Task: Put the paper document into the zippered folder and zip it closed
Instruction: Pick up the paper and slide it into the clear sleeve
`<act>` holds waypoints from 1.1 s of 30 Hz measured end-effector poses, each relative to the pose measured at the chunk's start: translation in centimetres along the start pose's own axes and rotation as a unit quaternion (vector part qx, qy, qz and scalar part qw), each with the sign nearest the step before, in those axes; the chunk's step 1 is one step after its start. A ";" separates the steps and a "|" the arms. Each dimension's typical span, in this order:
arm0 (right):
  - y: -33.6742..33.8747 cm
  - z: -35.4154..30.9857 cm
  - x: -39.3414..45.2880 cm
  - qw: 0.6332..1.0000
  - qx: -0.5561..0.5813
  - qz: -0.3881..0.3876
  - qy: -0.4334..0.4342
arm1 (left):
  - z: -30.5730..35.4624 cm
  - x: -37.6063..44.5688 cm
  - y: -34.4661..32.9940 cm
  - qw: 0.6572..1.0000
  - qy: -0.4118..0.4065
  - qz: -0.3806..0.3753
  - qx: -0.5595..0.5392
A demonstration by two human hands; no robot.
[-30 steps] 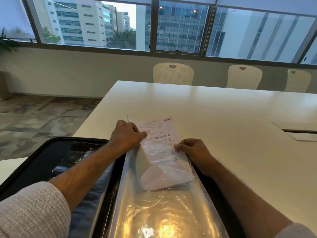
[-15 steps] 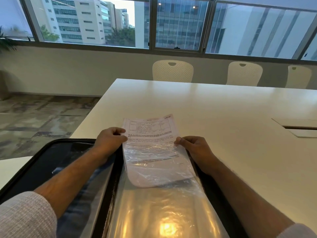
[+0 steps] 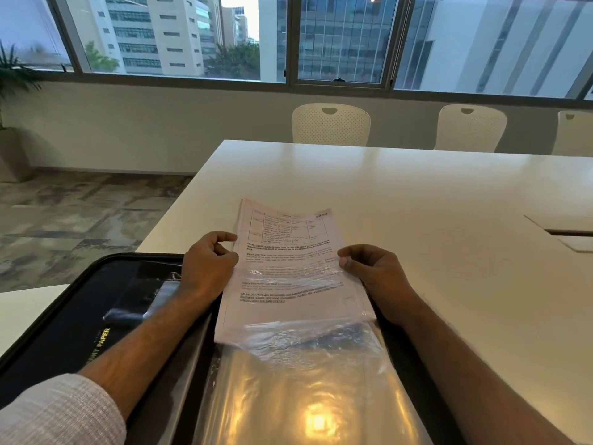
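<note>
A black zippered folder (image 3: 80, 316) lies open at the near edge of the white table (image 3: 417, 203). Clear plastic sleeves (image 3: 305, 374) fill its right half. A printed paper document (image 3: 285, 245) sits partway inside the top sleeve, its upper half sticking out over the table. My left hand (image 3: 205, 268) pinches the document's left edge at the sleeve's mouth. My right hand (image 3: 375, 271) pinches the right edge of the document and sleeve. The folder's zipper is not visible.
The folder's left half holds a dark pad printed with "PAPER" (image 3: 102, 345). White chairs (image 3: 330, 123) stand along the table's far side under the windows. A cable hatch (image 3: 568, 232) is set into the table at the right. Floor lies to the left.
The document has flattened out from a curl and slid deeper into the plastic sleeve. My left hand shifted from on top of the page to its left edge; the right hand stayed.
</note>
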State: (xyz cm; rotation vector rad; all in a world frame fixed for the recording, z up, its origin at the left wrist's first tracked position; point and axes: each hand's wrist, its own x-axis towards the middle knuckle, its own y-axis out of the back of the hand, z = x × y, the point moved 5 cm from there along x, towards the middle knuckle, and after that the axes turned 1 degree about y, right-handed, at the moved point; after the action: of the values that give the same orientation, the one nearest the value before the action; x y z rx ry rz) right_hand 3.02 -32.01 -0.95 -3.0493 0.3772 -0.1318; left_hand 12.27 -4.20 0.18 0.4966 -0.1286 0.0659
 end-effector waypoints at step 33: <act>0.0 -0.1 0.2 0.998 -0.039 0.019 -0.049 | 0.1 0.3 -0.5 0.993 0.046 -0.100 -0.042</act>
State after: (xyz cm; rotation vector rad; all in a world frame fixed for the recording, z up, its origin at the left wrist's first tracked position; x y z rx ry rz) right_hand 3.18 -32.08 -0.79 -3.1079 0.4436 0.0354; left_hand 12.59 -4.68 0.08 0.4200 0.0100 -0.1122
